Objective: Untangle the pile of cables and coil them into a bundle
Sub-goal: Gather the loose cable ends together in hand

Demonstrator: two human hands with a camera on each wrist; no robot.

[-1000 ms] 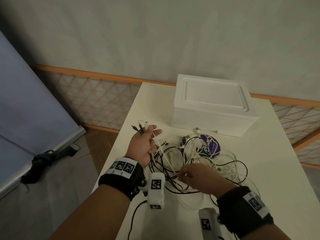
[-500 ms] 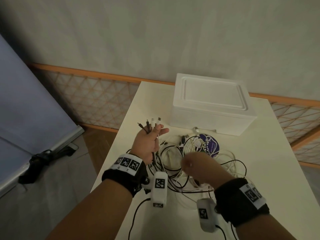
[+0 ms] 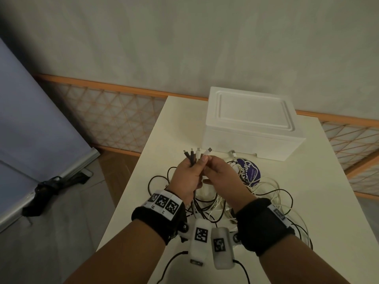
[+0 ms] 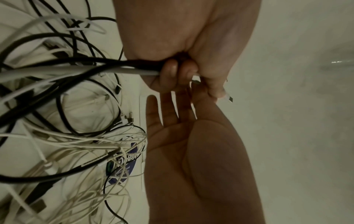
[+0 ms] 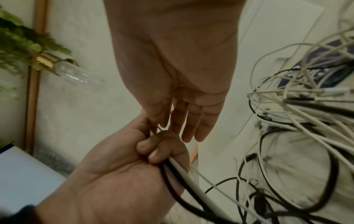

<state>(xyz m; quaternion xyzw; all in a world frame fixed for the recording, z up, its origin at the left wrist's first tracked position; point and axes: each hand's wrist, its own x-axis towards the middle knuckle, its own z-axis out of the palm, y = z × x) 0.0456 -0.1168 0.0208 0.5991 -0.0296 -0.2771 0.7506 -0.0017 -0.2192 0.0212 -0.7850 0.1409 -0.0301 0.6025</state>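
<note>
A person's left hand (image 3: 187, 177) is raised above a white table (image 3: 320, 201), fingers curled tight round a bunch of black and white cable ends (image 3: 195, 154); the plugs fan out just past its fingertips; touching it on the right, the right hand (image 3: 221, 174) has its fingers straight and loosely spread, thumb and forefinger meeting at one white plug; below and to the right of both hands the tangled pile of cables (image 3: 264, 193) lies on the table, draped over a round purple label (image 3: 249, 173); beyond the hands stands a white foam box (image 3: 252, 121).
</note>
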